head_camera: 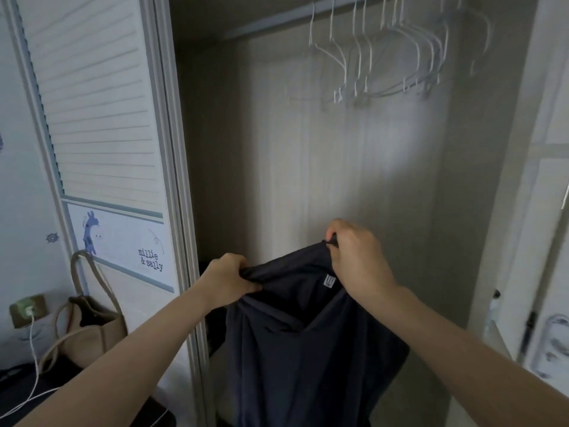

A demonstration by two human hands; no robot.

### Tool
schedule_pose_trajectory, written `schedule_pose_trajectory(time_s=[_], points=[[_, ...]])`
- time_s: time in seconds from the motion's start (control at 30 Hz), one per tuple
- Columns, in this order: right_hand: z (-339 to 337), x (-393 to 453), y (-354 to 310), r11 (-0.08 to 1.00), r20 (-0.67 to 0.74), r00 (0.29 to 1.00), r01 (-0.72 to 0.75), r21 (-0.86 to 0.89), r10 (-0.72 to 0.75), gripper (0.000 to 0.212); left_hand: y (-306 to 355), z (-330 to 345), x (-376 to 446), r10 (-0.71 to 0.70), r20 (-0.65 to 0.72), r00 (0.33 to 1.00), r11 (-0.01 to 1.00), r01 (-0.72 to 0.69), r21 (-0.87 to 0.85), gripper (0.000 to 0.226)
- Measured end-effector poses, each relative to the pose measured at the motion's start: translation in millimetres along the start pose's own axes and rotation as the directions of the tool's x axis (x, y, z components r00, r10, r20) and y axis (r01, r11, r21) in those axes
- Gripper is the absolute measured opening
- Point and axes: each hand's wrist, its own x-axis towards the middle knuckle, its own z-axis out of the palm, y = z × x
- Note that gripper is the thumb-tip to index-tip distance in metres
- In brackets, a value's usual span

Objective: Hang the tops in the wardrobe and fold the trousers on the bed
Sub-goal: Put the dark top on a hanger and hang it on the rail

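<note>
- Your left hand [228,280] and right hand [354,257] each pinch the neckline of the dark top [308,349], held up before the open wardrobe [338,180].
- Soft, light, limp, I judge: keep hold at the shoulders.
- Hem cut off below.
- White hangers [385,57] beyond, blurred; the rail barely shows.

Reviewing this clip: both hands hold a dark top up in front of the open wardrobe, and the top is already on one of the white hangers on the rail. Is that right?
Not quite. The dark top is not on a hanger: the left hand and right hand grip its upper edge directly, well below the white hangers, which all hang bare on the rail. The head view shows this. The rest is right.
</note>
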Motion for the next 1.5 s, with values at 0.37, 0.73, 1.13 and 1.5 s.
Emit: schedule_pose_trajectory(time_s=[0.37,0.73,1.13,1.5], points=[[20,64,11,0.972,-0.13,0.991,-0.067,-0.226,0.038,0.005,2,-48,97,0.222,0.506,0.833,0.347,0.418,-0.84,0.023],[20,85,26,0.86,-0.114,0.927,-0.374,-0.348,0.357,0.013,30,-55,171,0.275,0.354,0.894,0.644,0.102,-0.758,0.03],[-93,187,-11,0.846,-0.385,0.906,-0.339,-0.412,0.175,0.018,114,-69,229,0.315,0.253,0.915,0.446,0.093,-0.89,0.021],[-205,315,17,0.683,-0.619,0.769,-0.539,-0.494,0.159,0.033,150,-80,261,0.343,0.083,0.936,0.509,-0.111,-0.854,0.028]])
